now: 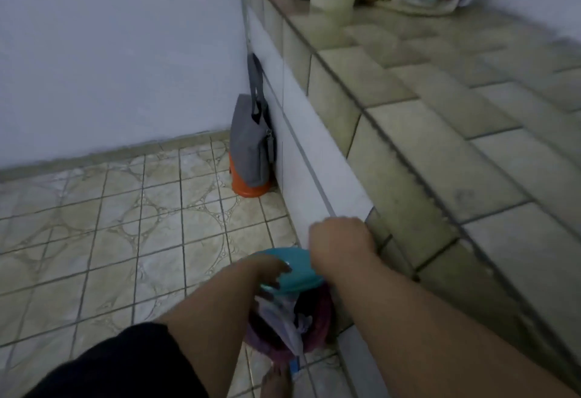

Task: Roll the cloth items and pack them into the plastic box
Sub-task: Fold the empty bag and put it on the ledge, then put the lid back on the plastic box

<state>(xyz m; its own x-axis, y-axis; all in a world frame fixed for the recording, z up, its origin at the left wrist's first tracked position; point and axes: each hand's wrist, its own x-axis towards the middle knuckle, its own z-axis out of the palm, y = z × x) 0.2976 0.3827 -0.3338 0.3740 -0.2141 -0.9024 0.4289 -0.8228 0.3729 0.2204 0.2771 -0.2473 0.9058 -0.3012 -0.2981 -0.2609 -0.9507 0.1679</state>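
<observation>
Left hand (267, 268) pinches teal lid (295, 275) above loose cloths (292, 322); right hand (341, 242) grip on lid unclear; cloths could spill.

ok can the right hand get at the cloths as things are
Likely yes, once freed: the right hand seems to grip the teal lid, and the cloths lie uncovered just below it, between the forearms, nothing over them.
</observation>
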